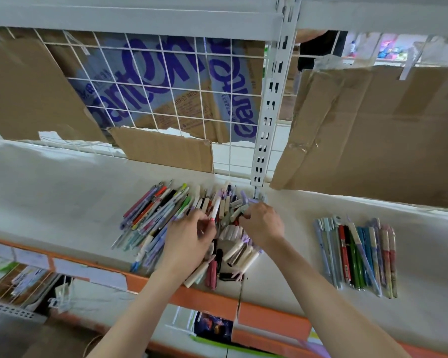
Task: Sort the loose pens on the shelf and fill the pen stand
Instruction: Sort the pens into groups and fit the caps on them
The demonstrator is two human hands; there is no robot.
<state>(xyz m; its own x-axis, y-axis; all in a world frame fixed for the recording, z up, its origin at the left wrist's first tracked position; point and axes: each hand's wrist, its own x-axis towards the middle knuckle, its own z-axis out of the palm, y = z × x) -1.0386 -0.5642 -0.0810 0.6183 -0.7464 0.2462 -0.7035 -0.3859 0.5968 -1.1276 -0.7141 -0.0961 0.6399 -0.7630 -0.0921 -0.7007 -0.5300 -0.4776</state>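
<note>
A big heap of loose pens (163,215) lies on the white shelf (62,192), fanned out at the middle. My left hand (189,236) pinches a white pen with a pink tip (216,209) above the heap. Just to the right, my right hand (264,223) reaches into the heap with its fingertips curled among short pale pens; what it holds is hidden. Far to the right lies a separate, neat row of pens (357,257), side by side. No pen stand is in view.
Torn cardboard sheets (367,130) hang against the white wire grid (166,86) at the back. A slotted white upright (267,120) stands behind the heap. The shelf's orange front edge (269,319) runs below my arms, with a lower shelf of goods (23,282) beneath.
</note>
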